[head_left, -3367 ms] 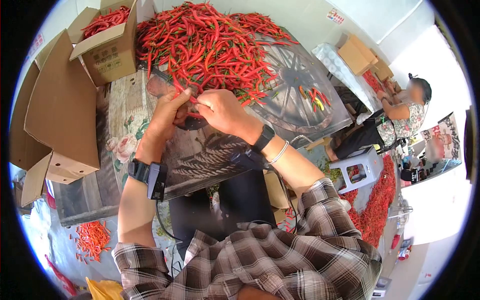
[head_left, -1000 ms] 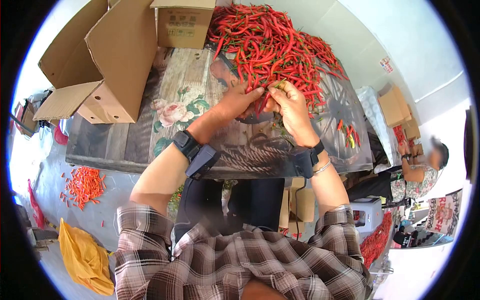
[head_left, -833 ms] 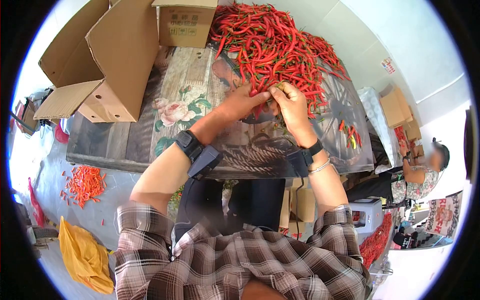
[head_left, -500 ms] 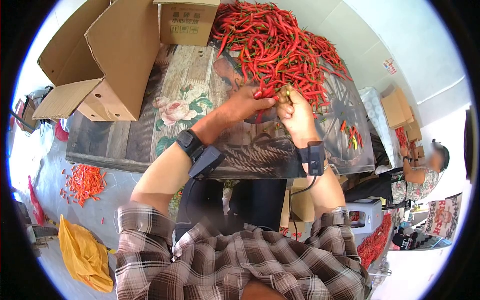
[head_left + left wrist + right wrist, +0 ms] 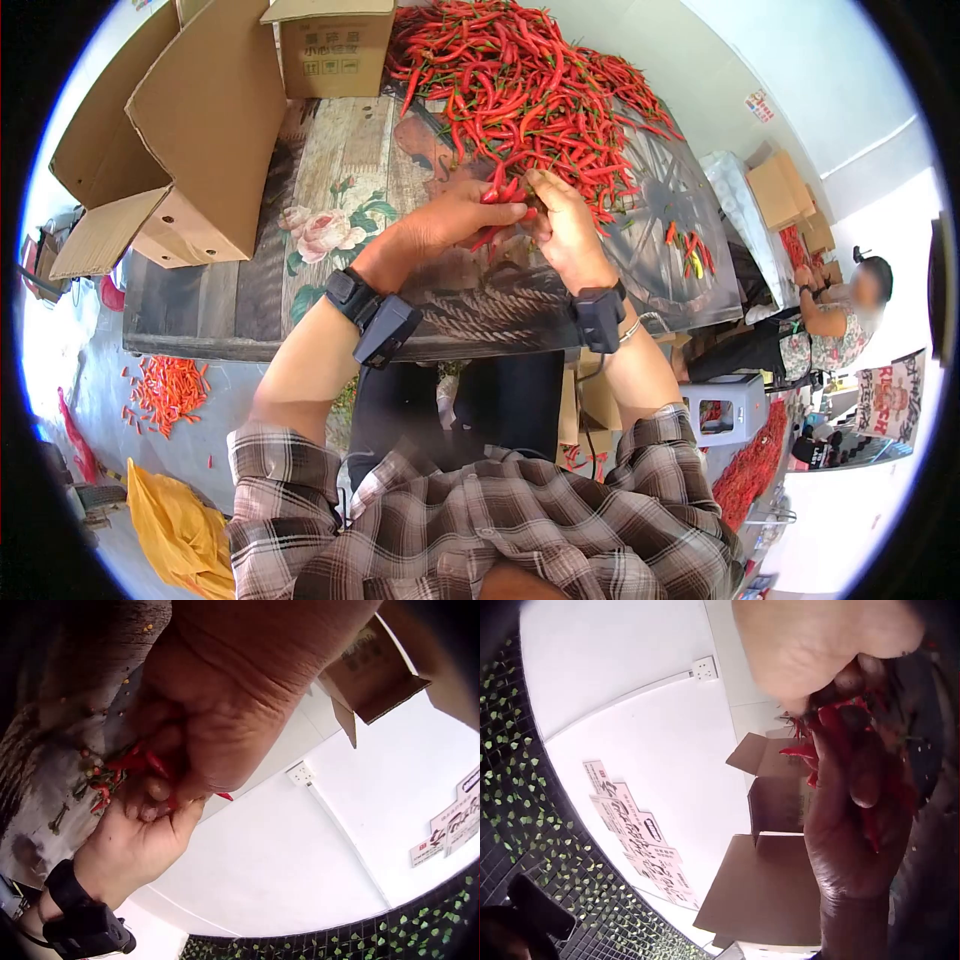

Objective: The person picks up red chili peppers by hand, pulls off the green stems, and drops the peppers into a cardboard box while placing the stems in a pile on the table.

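In the head view my left hand (image 5: 468, 212) holds several red chillies (image 5: 497, 190) with the thumb laid across them. Close against it, my right hand (image 5: 562, 222) has its fingers curled at the chilli ends, seemingly pinching one; the exact contact is hidden. Chilli tips stick out of the left hand (image 5: 847, 795) in the right wrist view. In the left wrist view the right hand (image 5: 142, 832) touches the left fingers. A large pile of red chillies with green stems (image 5: 520, 90) lies just beyond both hands on the table (image 5: 225, 300).
Cardboard boxes (image 5: 210, 130) stand at the table's left and back left. A few chillies (image 5: 690, 250) lie apart at the right. Cut chillies (image 5: 168, 392) and a yellow bag (image 5: 178, 530) are on the floor. Another person (image 5: 840, 310) sits at the right.
Since the oldest frame the view has turned, and the boxes and pile sit differently in it. Lately the right hand has moved back against the left, whose grip on the chillies stays.
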Demonstrator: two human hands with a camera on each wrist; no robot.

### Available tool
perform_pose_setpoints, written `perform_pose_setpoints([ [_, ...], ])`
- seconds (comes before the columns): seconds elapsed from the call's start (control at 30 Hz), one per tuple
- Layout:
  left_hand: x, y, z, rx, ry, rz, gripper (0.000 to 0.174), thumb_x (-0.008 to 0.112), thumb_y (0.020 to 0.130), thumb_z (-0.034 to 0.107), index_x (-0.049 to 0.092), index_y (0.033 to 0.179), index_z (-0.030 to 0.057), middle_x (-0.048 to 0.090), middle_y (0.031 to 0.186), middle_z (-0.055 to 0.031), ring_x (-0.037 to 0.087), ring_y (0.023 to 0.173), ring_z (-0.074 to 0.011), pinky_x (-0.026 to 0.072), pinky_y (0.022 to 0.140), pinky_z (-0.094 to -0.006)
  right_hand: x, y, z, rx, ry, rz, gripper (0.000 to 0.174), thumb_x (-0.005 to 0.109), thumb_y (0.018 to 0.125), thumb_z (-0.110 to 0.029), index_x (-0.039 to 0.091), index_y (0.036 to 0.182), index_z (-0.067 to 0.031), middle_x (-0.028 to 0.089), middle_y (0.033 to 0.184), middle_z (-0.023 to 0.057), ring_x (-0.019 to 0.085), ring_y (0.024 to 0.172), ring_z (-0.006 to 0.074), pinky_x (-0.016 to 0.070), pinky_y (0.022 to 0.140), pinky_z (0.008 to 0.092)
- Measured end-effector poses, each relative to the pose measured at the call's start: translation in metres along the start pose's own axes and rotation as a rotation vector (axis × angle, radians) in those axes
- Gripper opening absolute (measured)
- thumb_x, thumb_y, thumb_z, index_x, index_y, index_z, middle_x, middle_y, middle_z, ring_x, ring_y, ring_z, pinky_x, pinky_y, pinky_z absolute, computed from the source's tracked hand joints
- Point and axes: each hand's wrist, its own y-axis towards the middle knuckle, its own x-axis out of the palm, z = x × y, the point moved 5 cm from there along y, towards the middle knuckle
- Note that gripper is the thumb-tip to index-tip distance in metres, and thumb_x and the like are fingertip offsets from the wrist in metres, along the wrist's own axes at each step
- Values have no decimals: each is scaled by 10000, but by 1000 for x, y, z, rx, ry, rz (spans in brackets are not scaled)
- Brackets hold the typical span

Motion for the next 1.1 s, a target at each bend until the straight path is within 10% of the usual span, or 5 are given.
perform_pose_setpoints([
  [0.23, 5, -6, 4, -31, -127, -98, 282, 621, 899, 312, 632, 975, 40, 543, 693, 17, 494, 623, -65, 358, 539, -215, 10, -12, 3, 208, 352, 102, 186, 511, 953, -262, 554, 830, -129, 536, 654, -65, 389, 426, 43, 297, 384, 200],
  [0.43, 0, -5, 12, 55, -228, -65, 310, 556, 939, 337, 601, 1062, 55, 574, 757, 15, 523, 654, -68, 404, 600, -204, 1, -1, -31, 42, 363, -300, 188, 495, 953, -183, 588, 943, -20, 542, 722, 19, 429, 491, 57, 348, 438, 196],
  [0.53, -22, -1, 14, 173, -425, 142, 305, 506, 961, 349, 560, 1096, 81, 612, 810, -1, 563, 712, -90, 449, 633, -222, -10, -6, -44, -100, -300, -98, 311, 524, 925, -104, 569, 1212, 8, 619, 854, 21, 579, 714, 85, 456, 610, 211],
  [0.77, -29, -2, 10, 144, -727, 310, 261, 535, 950, 270, 560, 1041, 26, 622, 851, -55, 610, 785, -155, 523, 721, -289, -52, -4, -48, -274, -1191, 67, 216, 645, 822, -109, 647, 1008, 1, 601, 771, 72, 602, 742, 165, 473, 683, 284],
  [1.1, -35, 7, -10, 99, -753, 158, 175, 548, 938, 195, 513, 800, 94, 401, 650, 35, 401, 562, -62, 379, 494, -209, -56, -14, -34, -471, -1597, 29, 120, 612, 764, -56, 605, 875, -10, 557, 932, 145, 573, 879, 351, 457, 745, 411],
])
